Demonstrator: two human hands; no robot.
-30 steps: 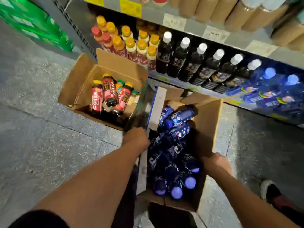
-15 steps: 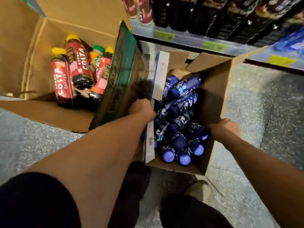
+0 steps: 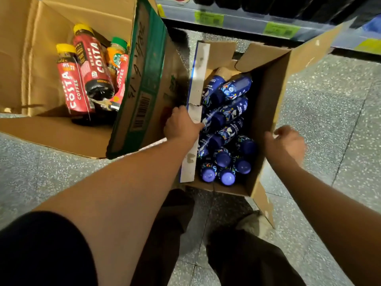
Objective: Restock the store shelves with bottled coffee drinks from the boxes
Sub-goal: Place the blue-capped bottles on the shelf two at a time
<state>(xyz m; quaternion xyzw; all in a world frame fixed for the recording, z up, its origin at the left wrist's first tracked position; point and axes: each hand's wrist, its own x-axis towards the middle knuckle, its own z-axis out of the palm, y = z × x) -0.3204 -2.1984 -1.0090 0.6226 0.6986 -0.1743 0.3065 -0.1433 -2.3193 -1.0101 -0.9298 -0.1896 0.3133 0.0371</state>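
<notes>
On floor (image 3: 329, 120) by shelf (image 3: 247, 19) | carton (image 3: 266, 104) holds blue bottles (image 3: 228, 112); second carton (image 3: 31, 58), Costa bottles (image 3: 90, 73) | left grip (image 3: 181, 125) clamps carton flap (image 3: 199, 79) beside blue bottles | right grip (image 3: 285, 145): state unclear

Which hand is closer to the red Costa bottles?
Left. The left hand holds the white flap, just right of the box with the red Costa bottles. The right hand is farther right, past the blue bottles.
</notes>
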